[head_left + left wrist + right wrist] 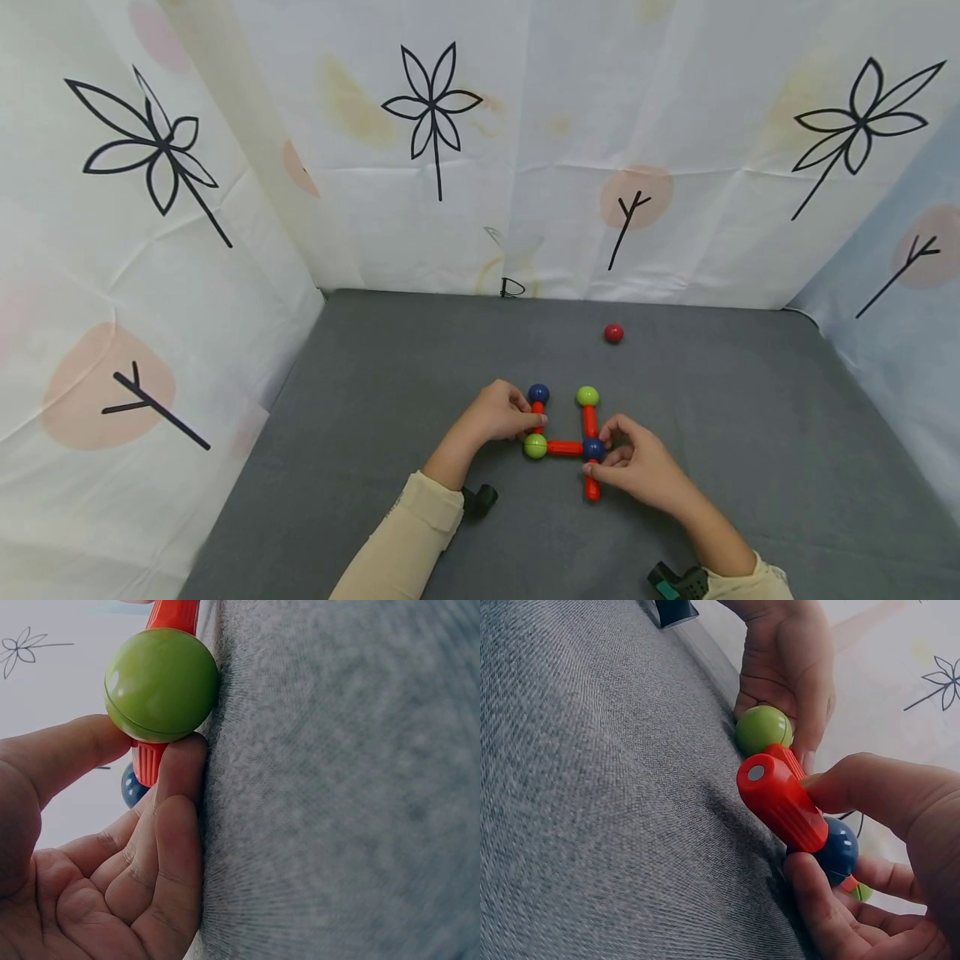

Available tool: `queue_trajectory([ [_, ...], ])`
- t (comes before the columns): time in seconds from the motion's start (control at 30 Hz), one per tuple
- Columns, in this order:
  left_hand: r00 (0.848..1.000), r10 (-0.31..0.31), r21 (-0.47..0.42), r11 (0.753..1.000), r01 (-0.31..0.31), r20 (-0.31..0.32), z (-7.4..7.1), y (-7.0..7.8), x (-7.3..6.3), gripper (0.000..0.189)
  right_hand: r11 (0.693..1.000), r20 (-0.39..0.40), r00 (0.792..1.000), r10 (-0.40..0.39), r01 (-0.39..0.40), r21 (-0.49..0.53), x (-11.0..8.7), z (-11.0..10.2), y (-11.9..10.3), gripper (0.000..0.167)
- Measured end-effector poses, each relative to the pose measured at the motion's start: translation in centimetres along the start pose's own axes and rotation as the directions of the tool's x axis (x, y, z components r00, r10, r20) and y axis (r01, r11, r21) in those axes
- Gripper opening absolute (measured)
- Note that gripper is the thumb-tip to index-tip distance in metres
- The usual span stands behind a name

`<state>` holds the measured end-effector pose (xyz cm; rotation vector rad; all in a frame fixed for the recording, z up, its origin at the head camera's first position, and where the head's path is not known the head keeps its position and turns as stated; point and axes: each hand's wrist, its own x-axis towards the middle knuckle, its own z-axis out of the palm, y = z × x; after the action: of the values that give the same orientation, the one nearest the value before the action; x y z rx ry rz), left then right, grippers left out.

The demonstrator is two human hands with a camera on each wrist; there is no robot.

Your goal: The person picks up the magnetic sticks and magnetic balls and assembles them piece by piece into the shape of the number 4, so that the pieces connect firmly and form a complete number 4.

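Observation:
A figure of red rods and coloured balls lies on the grey cloth, shaped roughly like an "h" turned over. My left hand [504,412] pinches the left upright red rod [537,408], between a blue ball [538,393] and a green ball [536,446]. In the left wrist view, thumb and fingers sit just under that green ball [161,685]. A horizontal red rod [565,448] joins it to the second blue ball [593,449]. My right hand [637,462] grips the lower red rod [780,799] beside this blue ball [835,853]; the rod's free end shows a silver disc.
A loose red ball [614,333] lies near the back of the grey table [420,350]. Another green ball [588,396] tops the right upright rod [590,421]. White printed curtains [555,150] surround the table on the back and sides.

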<state>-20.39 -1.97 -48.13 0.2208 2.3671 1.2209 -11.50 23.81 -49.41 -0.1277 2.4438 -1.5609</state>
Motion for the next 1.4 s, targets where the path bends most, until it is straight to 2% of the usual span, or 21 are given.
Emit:
queue_trajectory([
  [0.47, 1.0, -0.005, -0.006, 1.0, 0.005, 0.006, -0.08, -0.01, -0.01, 0.028, 0.998, 0.055, 0.998, -0.041, 0.039, 0.039, -0.08, -0.44, -0.08, 0.045],
  [1.13, 1.0, -0.008, -0.013, 1.0, 0.008, 0.007, -0.11, 0.03, 0.0, 0.027, 0.998, 0.076, 0.996, -0.042, 0.039, 0.047, 0.02, -0.73, 0.03, 0.041],
  [1.4, 1.0, -0.006, 0.0, 1.0, 0.006, 0.006, -0.11, 0.11, 0.0, 0.027, 1.0, 0.071, 0.997, -0.016, 0.014, 0.025, 0.15, -0.93, 0.06, 0.036],
])
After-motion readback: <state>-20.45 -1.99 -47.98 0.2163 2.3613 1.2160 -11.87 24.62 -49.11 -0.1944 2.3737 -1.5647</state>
